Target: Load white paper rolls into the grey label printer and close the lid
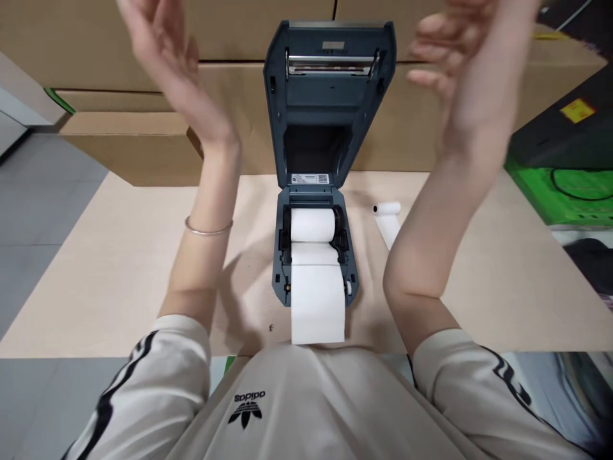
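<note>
A dark label printer (281, 255) stands in front of me with its lid (316, 115) raised. Inside lies a white label roll (313, 225), and its strip of labels (318, 303) runs out over the front edge toward my body. My left hand (175, 57) is lifted to the left of the lid, touching nothing, its fingers partly cut off by the top edge. On the other side my right hand (445, 48) is raised too, fingers apart and loosely bent, with nothing in it. Both hands are clear of the printer.
A small white paper roll (387, 208) on a dark core lies partly unrolled right of the printer on the wooden table (143, 255). Cardboard boxes (230, 96) stand behind. At the right are a green box (565, 191) and a dark case with a yellow label (578, 110).
</note>
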Available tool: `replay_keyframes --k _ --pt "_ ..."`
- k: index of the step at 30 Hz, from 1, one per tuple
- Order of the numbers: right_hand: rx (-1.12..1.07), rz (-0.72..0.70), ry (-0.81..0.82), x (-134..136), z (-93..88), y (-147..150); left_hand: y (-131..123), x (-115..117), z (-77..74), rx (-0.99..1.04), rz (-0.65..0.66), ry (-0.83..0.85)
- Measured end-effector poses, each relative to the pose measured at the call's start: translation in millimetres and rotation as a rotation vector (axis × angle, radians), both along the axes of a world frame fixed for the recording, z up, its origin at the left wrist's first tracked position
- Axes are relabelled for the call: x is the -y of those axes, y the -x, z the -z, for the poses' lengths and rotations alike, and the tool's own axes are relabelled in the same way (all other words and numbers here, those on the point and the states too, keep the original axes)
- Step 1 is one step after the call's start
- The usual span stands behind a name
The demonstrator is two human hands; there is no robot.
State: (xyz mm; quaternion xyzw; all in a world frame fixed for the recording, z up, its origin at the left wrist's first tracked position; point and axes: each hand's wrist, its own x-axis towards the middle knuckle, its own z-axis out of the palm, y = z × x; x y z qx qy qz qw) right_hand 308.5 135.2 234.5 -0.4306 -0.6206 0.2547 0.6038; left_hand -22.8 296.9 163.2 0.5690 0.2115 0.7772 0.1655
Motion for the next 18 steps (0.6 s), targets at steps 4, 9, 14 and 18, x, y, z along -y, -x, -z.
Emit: replay_keyframes --k 4,9,14,18 --pt "0.098 0.143 -0.202 55.6 -15.2 11.2 12.9 64.9 56.9 0.005 -0.255 0.068" --pt "1.014 -0.163 0.154 95.2 25.5 55.4 -8.9 212.4 137.5 -0.397 0.091 0.426" --pt "1.453 -0.294 0.313 81.8 81.0 77.8 -22.9 270.1 157.2 -0.422 0.364 0.748" --pt "1.491 -0.287 0.316 74.7 92.0 84.7 -33.0 270.7 154.5 -0.323 0.52 0.86"
